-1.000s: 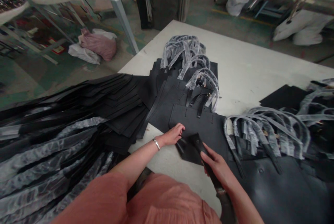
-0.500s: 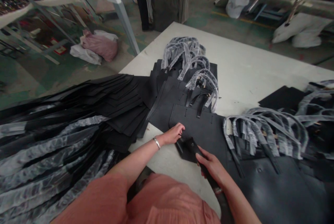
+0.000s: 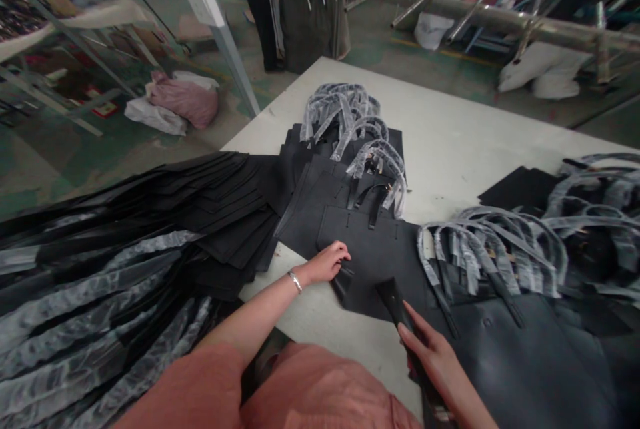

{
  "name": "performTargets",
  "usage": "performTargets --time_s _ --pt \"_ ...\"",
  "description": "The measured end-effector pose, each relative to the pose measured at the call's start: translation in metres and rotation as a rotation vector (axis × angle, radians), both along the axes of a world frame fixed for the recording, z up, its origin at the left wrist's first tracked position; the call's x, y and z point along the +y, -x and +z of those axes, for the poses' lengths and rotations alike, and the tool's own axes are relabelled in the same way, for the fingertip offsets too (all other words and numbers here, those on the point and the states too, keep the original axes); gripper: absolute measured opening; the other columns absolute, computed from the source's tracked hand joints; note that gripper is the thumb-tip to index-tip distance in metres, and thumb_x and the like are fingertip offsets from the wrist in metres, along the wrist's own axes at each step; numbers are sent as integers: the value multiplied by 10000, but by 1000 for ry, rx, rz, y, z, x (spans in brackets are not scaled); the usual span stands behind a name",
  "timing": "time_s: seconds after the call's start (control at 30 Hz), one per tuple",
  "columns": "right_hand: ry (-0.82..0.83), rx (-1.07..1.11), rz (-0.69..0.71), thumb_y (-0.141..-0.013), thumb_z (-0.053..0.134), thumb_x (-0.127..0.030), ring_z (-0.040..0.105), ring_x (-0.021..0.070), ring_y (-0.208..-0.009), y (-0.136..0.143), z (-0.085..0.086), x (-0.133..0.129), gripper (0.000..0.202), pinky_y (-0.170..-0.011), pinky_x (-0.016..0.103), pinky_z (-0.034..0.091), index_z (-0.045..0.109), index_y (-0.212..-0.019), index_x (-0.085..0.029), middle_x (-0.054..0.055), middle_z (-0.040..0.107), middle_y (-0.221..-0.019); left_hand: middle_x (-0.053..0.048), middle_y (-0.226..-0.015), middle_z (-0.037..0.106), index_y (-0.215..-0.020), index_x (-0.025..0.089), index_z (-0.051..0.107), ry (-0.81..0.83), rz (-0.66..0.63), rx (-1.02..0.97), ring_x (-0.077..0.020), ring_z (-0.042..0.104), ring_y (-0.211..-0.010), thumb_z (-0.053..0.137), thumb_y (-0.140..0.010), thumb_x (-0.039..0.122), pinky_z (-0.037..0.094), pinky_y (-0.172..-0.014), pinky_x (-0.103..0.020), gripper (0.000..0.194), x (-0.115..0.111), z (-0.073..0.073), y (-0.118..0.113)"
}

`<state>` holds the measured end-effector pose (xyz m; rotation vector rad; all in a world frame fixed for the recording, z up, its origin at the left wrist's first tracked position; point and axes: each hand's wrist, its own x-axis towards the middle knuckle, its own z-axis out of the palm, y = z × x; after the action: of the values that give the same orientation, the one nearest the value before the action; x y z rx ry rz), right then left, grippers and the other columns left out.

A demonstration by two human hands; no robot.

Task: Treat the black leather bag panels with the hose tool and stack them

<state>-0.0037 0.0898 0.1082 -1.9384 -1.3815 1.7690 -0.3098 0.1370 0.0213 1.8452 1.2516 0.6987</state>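
Note:
My left hand (image 3: 327,262), with a bracelet at its wrist, has its fingers closed at the near left edge of a black leather-like panel (image 3: 370,252). Just under those fingers, a dark flap (image 3: 344,282) is folded up at the edge. My right hand (image 3: 433,346) is wrapped round a long black strap (image 3: 393,296), whose wide end points away from me over the panel's near edge. The strap's lower part runs down beside my forearm. Beyond the panel lie more black bag pieces with plastic-wrapped handles (image 3: 377,152).
Black panels (image 3: 215,199) lie overlapped at the left, with plastic-wrapped handles (image 3: 145,282) nearer me. More wrapped handles (image 3: 490,249) lie on black bags at the right of the white table (image 3: 450,129). A metal post (image 3: 215,22) stands beyond; a person (image 3: 255,2) stands behind the table.
My right hand has drawn the strap back toward me and to the right, away from my left hand. My left hand stays at the panel's edge. The whole view has shifted slightly.

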Motion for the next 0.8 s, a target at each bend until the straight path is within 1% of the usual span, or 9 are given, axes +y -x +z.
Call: performTargets --time_s 0.07,0.17,0.23,0.33,0.4,0.47,0.6,0.7,0.8 --pt "28 39 4 -787 624 -531 495 114 -423 3 -1 -6 787 -430 238 410 409 -1465 -193 -54 578 -589 -72 -1153 464 -1075 189 575 -10 -4 29 -199 484 -1114 499 -759 -22 405 -1023 -356 387 0 1 -1" --pt "47 64 36 -798 619 -502 497 113 -422 16 1 -3 754 -428 232 406 425 -1457 -191 -53 573 -580 -72 -1150 462 -1042 189 572 16 6 10 -206 477 -1117 533 -755 -12 400 -1024 -364 352 0 2 -2" --pt "47 95 66 -810 613 -477 496 107 -420 29 2 4 725 -429 229 413 436 -1451 -190 -53 565 -587 -75 -1151 462 -1045 187 545 28 19 -14 -198 483 -1080 532 -748 -23 425 -985 -355 364 -1 3 -3" --pt "86 160 114 -821 607 -443 490 92 -401 48 0 19 705 -403 221 404 436 -1449 -171 -48 559 -615 -78 -1142 461 -1053 180 495 40 34 -37 -164 502 -959 527 -738 -33 469 -890 -315 381 -2 3 -4" --pt "127 186 146 -828 598 -429 491 92 -379 59 -3 29 696 -370 218 385 434 -1447 -157 -45 557 -614 -69 -1120 464 -1034 179 478 46 37 -50 -146 502 -905 519 -727 -46 474 -859 -298 383 -2 2 -4" --pt "145 205 167 -836 586 -423 493 92 -368 66 -7 37 675 -354 215 379 438 -1444 -171 -46 554 -613 -60 -1106 466 -1015 181 471 51 33 -66 -137 502 -891 494 -713 -65 472 -845 -285 391 -1 0 -3" --pt "141 226 202 -843 595 -423 508 84 -385 68 -10 43 645 -366 206 396 447 -1439 -225 -48 564 -641 -54 -1099 463 -1000 183 466 58 38 -96 -132 499 -893 466 -698 -81 464 -839 -279 400 1 -5 -2" --pt "184 209 210 -850 591 -423 497 84 -371 61 -7 40 652 -357 205 386 439 -1444 -200 -50 544 -623 -52 -1074 461 -987 178 462 65 47 -109 -130 494 -868 488 -699 -72 463 -816 -275 382 1 -8 -2" --pt "242 202 184 -870 563 -413 491 82 -362 58 -4 39 634 -351 200 378 425 -1450 -197 -50 534 -615 -53 -1073 459 -986 177 462 71 51 -119 -129 488 -861 498 -704 -68 462 -812 -276 376 1 -9 -3"
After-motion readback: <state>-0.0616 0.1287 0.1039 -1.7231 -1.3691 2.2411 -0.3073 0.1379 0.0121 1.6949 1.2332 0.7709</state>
